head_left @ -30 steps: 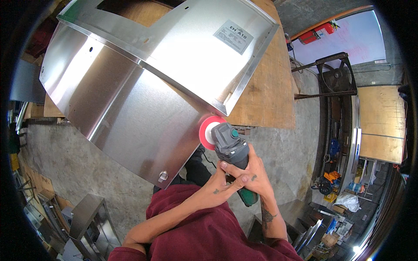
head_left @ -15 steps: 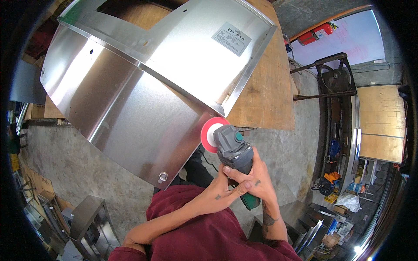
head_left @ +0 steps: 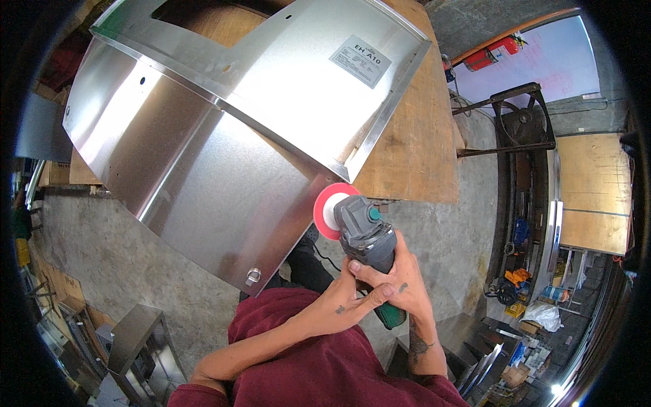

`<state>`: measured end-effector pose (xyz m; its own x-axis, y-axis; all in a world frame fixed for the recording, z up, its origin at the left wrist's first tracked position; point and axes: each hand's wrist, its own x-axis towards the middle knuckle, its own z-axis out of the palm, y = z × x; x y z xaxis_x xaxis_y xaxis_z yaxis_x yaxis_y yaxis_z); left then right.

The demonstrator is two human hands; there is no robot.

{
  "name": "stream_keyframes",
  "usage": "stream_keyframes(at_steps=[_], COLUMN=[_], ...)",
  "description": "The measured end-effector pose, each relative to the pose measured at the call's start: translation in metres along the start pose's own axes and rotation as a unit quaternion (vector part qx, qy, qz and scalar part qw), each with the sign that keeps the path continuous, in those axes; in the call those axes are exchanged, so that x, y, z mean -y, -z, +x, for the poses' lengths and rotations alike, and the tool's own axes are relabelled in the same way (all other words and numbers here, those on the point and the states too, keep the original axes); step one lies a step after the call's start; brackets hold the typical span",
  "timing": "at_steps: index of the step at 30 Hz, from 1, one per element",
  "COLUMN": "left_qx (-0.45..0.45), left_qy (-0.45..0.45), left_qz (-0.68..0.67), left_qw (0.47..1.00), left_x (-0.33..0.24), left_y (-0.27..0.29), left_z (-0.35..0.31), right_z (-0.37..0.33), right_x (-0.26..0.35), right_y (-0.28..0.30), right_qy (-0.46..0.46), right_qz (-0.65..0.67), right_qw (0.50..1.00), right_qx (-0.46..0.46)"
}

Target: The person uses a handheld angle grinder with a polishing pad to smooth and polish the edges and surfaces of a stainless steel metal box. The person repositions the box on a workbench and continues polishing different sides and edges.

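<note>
Both of my hands are wrapped round the dark body of an angle grinder (head_left: 367,237). My left hand (head_left: 346,298) grips it from the left, and my right hand (head_left: 401,278) holds it from the right. A red disc with a pale centre (head_left: 330,211) sits on its head. That disc is at the right edge of a shiny bent sheet-metal panel (head_left: 224,197), just below a corner of the upper metal housing (head_left: 298,88). Whether the disc touches the metal I cannot tell. A small metal latch (head_left: 253,276) is fixed near the panel's lower corner.
The metalwork rests on a wooden table (head_left: 413,149). To the right stand a black fan frame (head_left: 522,115) and a light wooden board (head_left: 593,193). A red fire extinguisher (head_left: 489,54) hangs at the far right. A metal frame (head_left: 139,339) stands at the lower left.
The grinder and both hands have shifted very slightly to the right. The metal panels have stayed in place.
</note>
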<state>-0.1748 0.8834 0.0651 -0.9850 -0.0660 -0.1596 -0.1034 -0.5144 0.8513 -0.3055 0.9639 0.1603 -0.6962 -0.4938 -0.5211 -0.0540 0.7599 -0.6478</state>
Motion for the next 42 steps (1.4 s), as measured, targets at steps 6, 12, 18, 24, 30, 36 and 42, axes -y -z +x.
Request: stream_keyframes(at_steps=[6, 12, 18, 24, 30, 36, 42], left_qx=[-0.003, -0.017, -0.008, -0.004, -0.007, 0.005, 0.079], left_qy=[0.018, 0.026, 0.034, 0.049, 0.022, 0.016, -0.008], left_qz=[0.004, 0.019, 0.024, 0.019, 0.015, 0.029, 0.188], left_qw=[1.000, 0.999, 0.999, 0.999, 1.000, 0.999, 0.979], left_x=[0.006, 0.011, 0.012, 0.010, 0.016, 0.002, -0.055], left_y=[0.006, 0.008, 0.010, 0.012, 0.005, -0.005, 0.003], left_z=[0.003, 0.004, 0.006, 0.006, 0.005, 0.000, 0.011], right_z=[0.007, 0.013, 0.016, 0.016, 0.010, -0.008, -0.028], right_x=[-0.004, -0.011, -0.016, -0.011, -0.016, -0.001, -0.023], right_y=[-0.004, -0.008, -0.010, -0.008, -0.008, 0.001, 0.019], right_qy=[0.002, 0.016, 0.021, -0.022, 0.026, 0.025, 0.022], right_qz=[-0.005, -0.003, -0.001, 0.015, 0.002, 0.015, 0.126], right_qw=[1.000, 1.000, 1.000, 0.999, 1.000, 0.999, 0.980], right_qx=[-0.004, -0.004, -0.001, 0.019, -0.010, -0.034, -0.152])
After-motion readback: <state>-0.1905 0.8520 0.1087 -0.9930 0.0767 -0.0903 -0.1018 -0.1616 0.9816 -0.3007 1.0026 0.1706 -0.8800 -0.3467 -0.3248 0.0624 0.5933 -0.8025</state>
